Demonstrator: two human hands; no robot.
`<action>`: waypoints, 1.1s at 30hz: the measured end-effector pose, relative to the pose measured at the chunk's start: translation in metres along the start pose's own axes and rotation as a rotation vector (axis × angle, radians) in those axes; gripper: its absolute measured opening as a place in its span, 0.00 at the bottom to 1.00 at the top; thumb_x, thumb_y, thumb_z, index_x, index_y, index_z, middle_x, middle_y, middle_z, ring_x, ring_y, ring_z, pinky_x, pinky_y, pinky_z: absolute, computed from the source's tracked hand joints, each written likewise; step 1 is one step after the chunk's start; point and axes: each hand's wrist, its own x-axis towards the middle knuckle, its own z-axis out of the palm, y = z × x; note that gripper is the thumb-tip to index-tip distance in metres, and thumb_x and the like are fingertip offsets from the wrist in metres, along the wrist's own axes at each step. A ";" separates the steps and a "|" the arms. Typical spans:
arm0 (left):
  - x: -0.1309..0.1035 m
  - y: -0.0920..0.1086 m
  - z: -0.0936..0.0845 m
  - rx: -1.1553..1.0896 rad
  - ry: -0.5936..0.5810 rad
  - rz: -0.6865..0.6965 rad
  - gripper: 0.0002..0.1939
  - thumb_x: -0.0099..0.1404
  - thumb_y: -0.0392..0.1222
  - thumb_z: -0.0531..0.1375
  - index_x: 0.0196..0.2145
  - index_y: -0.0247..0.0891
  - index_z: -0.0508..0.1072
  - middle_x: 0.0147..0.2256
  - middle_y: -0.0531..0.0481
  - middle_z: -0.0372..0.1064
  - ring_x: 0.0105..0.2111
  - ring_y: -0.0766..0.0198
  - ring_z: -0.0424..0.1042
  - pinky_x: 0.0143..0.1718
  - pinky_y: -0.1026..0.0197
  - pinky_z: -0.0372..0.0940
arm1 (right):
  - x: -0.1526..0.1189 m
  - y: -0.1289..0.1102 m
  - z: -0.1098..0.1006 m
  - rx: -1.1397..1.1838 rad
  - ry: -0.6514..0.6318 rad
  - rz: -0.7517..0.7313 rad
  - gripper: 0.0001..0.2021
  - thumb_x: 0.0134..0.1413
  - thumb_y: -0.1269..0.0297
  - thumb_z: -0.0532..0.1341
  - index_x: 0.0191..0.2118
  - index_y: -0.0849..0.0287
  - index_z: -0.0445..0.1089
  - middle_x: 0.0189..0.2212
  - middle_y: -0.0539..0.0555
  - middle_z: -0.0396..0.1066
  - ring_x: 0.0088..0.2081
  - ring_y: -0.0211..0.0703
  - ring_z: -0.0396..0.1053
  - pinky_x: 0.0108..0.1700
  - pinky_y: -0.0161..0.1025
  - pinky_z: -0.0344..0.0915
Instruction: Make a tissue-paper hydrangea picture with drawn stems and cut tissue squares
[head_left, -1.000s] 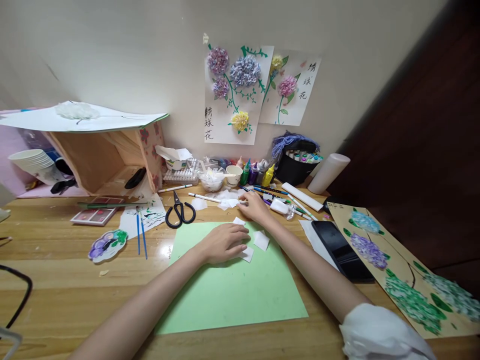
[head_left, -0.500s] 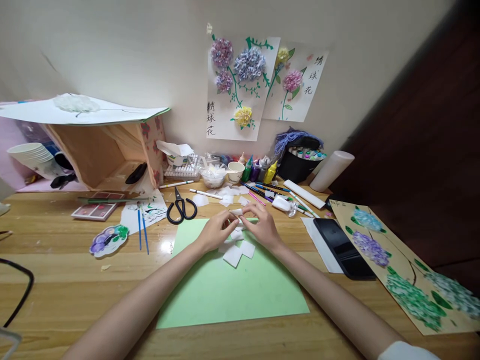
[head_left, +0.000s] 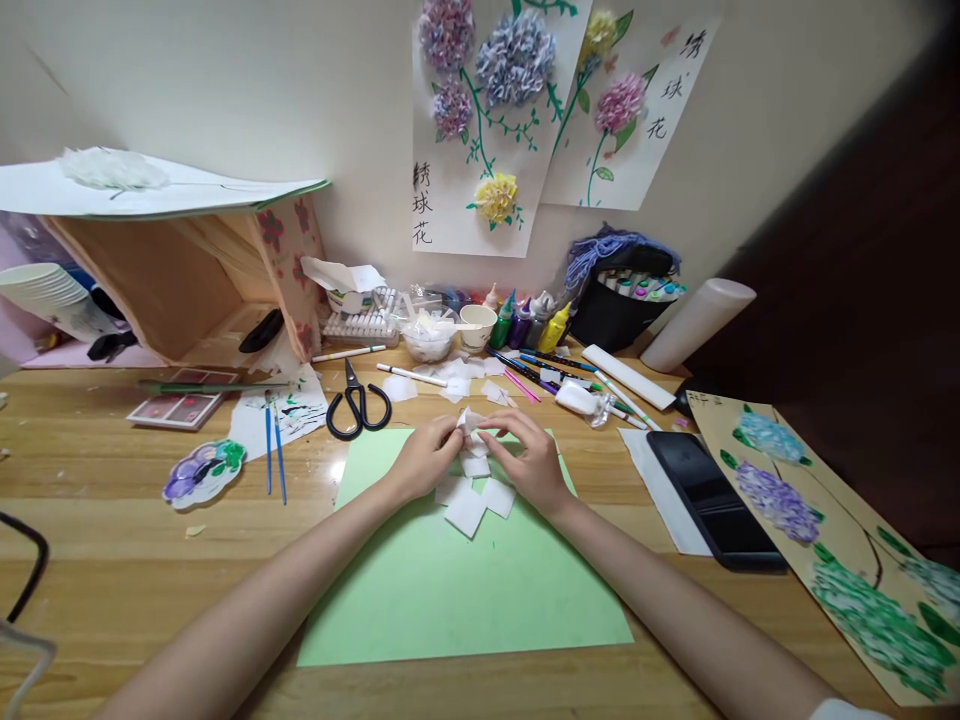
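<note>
My left hand [head_left: 429, 455] pinches a crumpled piece of white tissue paper [head_left: 469, 420] between thumb and fingers, above the top part of a light green sheet [head_left: 450, 595]. On the other side of that piece, my right hand [head_left: 531, 458] has its thumb and forefinger curled in at its edge; the exact contact is small and hard to see. Several white paper squares [head_left: 465, 512] lie loosely on the green sheet just below the hands, some overlapping.
Black-handled scissors [head_left: 358, 405] lie left of the sheet, near a smeared paint palette [head_left: 204, 472] and two blue brushes [head_left: 274, 450]. Pens, paper scraps [head_left: 461, 372] and paint bottles [head_left: 517, 325] sit behind. A phone [head_left: 712, 500] and a flower picture [head_left: 832, 540] lie at right.
The view has tilted down and shifted slightly left. The paper between my hands is now bunched into an upright peak, and my right fingers have drawn slightly away from the left.
</note>
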 end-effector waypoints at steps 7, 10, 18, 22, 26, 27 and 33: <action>-0.001 -0.003 -0.003 -0.003 -0.049 -0.067 0.12 0.56 0.36 0.46 0.16 0.38 0.52 0.16 0.56 0.47 0.19 0.68 0.50 0.22 0.63 0.47 | 0.001 0.010 0.002 0.193 0.179 0.256 0.04 0.51 0.63 0.62 0.32 0.57 0.69 0.31 0.52 0.70 0.33 0.40 0.67 0.36 0.37 0.65; -0.003 0.000 -0.001 0.140 -0.135 -0.010 0.12 0.54 0.36 0.47 0.15 0.38 0.50 0.16 0.55 0.48 0.19 0.68 0.50 0.23 0.62 0.48 | 0.001 0.014 0.003 0.336 0.254 0.321 0.07 0.49 0.62 0.64 0.33 0.57 0.68 0.30 0.51 0.69 0.33 0.39 0.68 0.37 0.37 0.66; -0.011 0.010 0.006 0.533 0.289 0.332 0.07 0.60 0.43 0.55 0.32 0.37 0.65 0.28 0.49 0.65 0.31 0.60 0.61 0.32 0.58 0.58 | 0.001 0.007 0.005 0.401 0.224 0.365 0.08 0.45 0.62 0.66 0.32 0.57 0.69 0.29 0.50 0.71 0.32 0.39 0.69 0.37 0.37 0.68; -0.010 0.006 0.010 0.574 0.340 0.464 0.06 0.62 0.41 0.55 0.37 0.37 0.67 0.32 0.48 0.68 0.33 0.60 0.62 0.35 0.58 0.59 | -0.002 0.000 0.006 0.477 0.091 0.399 0.07 0.47 0.62 0.65 0.32 0.58 0.71 0.28 0.50 0.72 0.31 0.39 0.71 0.36 0.37 0.69; -0.008 0.004 0.011 0.551 0.412 0.428 0.05 0.62 0.40 0.57 0.36 0.37 0.67 0.32 0.49 0.68 0.34 0.61 0.63 0.36 0.58 0.60 | -0.003 -0.002 0.006 0.535 0.034 0.420 0.09 0.50 0.59 0.63 0.35 0.58 0.73 0.33 0.52 0.75 0.33 0.40 0.73 0.38 0.39 0.71; -0.008 0.004 0.010 0.547 0.424 0.413 0.05 0.62 0.41 0.57 0.35 0.37 0.66 0.31 0.49 0.68 0.34 0.61 0.63 0.36 0.57 0.60 | -0.003 -0.001 0.006 0.546 0.026 0.432 0.09 0.50 0.59 0.63 0.36 0.58 0.73 0.34 0.52 0.75 0.34 0.40 0.73 0.38 0.39 0.72; -0.008 0.004 0.008 0.516 0.417 0.335 0.05 0.62 0.41 0.56 0.31 0.38 0.65 0.30 0.49 0.67 0.34 0.61 0.63 0.36 0.58 0.60 | -0.003 0.002 0.005 0.634 -0.054 0.509 0.13 0.49 0.57 0.63 0.39 0.57 0.72 0.35 0.53 0.77 0.36 0.43 0.75 0.41 0.43 0.73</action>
